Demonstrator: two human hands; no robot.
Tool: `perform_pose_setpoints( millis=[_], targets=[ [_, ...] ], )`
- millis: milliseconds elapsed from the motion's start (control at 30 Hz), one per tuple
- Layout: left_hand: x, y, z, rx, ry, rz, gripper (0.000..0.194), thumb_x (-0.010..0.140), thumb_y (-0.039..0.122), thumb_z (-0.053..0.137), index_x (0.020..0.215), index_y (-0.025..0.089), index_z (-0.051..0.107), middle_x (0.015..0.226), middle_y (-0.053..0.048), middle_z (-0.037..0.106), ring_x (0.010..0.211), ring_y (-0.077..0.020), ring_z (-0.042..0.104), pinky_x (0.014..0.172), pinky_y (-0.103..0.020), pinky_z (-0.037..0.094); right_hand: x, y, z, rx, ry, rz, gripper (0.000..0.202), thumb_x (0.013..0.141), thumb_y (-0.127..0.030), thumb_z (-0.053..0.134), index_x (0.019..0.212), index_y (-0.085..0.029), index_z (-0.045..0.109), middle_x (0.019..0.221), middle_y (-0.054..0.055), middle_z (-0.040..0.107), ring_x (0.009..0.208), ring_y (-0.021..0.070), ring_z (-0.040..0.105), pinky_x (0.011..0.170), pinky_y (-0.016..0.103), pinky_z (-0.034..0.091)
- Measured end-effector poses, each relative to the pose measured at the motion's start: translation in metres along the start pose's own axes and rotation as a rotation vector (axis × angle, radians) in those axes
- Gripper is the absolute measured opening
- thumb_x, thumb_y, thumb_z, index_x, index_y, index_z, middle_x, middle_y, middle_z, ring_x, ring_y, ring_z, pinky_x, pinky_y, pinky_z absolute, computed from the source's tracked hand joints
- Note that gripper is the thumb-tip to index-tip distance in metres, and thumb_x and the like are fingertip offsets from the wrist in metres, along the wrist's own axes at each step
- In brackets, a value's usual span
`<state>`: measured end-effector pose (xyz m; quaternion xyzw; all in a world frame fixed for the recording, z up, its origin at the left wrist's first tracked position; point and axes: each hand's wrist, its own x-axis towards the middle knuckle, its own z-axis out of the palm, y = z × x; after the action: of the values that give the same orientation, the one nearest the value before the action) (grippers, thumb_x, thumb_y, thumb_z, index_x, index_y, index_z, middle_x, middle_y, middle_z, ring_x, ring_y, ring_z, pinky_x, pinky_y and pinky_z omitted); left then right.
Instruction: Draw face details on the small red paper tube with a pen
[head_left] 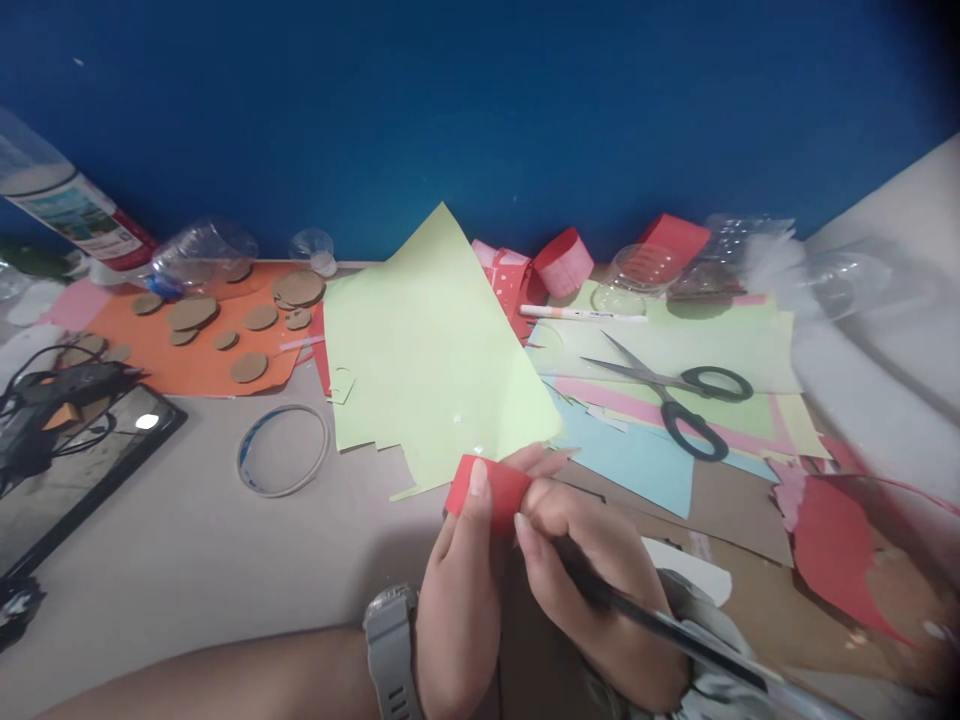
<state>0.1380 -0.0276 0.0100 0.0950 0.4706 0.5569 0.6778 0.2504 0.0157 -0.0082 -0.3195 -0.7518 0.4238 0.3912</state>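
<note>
Near the table's front edge my left hand [459,590], with a grey watch [391,640] on its wrist, holds a small red piece of paper [501,490] with the thumb pressed flat on it. The fingers of my right hand [577,565] are closed at the paper's right edge. A dark rod-like thing [667,630] slants past my right hand towards the lower right corner; whether that hand holds it, I cannot tell. Just beyond the red paper lies a large pale green sheet [427,350] with a jagged lower edge.
Scissors [667,385] lie open on coloured sheets at the right, by a white marker [581,314]. To the left are a tape roll [283,450], cardboard discs [193,312] on orange paper [127,335], and a dark device with cables [82,460]. Plastic bottles [206,255] line the blue wall.
</note>
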Motion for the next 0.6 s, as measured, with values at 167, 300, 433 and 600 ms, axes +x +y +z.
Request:
perform_pose_setpoints(
  millis=[167, 300, 433, 600],
  targets=[
    [0.003, -0.008, -0.007, -0.061, -0.045, -0.008, 0.057, 0.111, 0.062, 0.045, 0.128, 0.025, 0.085, 0.146, -0.006, 0.079, 0.151, -0.0302, 0.060, 0.138, -0.043, 0.032, 0.002, 0.000, -0.001, 0.050, -0.014, 0.029, 0.033, 0.102, -0.015, 0.057, 0.076, -0.025, 0.040, 0.063, -0.007, 0.041, 0.054, 0.0121, 0.040, 0.051, 0.026, 0.035],
    [0.006, -0.013, -0.011, -0.253, -0.085, 0.005, 0.062, 0.110, 0.065, 0.045, 0.133, 0.021, 0.082, 0.151, -0.010, 0.075, 0.157, -0.0339, 0.054, 0.136, -0.049, 0.033, 0.002, 0.003, -0.002, 0.289, 0.128, 0.210, 0.039, 0.111, -0.032, 0.055, 0.073, -0.024, 0.051, 0.065, -0.005, 0.046, 0.054, 0.0128, 0.039, 0.050, 0.027, 0.034],
    [0.007, -0.012, -0.008, -0.357, -0.028, -0.025, 0.065, 0.104, 0.067, 0.056, 0.151, 0.024, 0.067, 0.148, -0.012, 0.077, 0.151, -0.0348, 0.061, 0.131, -0.053, 0.042, 0.004, 0.008, 0.000, 0.510, 0.253, 0.448, 0.043, 0.108, -0.048, 0.065, 0.074, -0.024, 0.053, 0.061, -0.007, 0.046, 0.048, 0.0099, 0.027, 0.043, 0.025, 0.023],
    [0.013, -0.014, -0.010, -0.220, -0.005, -0.031, 0.049, 0.103, 0.058, 0.064, 0.139, 0.026, 0.075, 0.143, -0.011, 0.079, 0.138, -0.0349, 0.071, 0.122, -0.052, 0.048, 0.007, 0.011, 0.004, 0.612, 0.268, 0.494, 0.046, 0.103, -0.058, 0.071, 0.076, -0.024, 0.055, 0.055, -0.008, 0.048, 0.043, 0.0094, 0.037, 0.041, 0.023, 0.032]
  ],
)
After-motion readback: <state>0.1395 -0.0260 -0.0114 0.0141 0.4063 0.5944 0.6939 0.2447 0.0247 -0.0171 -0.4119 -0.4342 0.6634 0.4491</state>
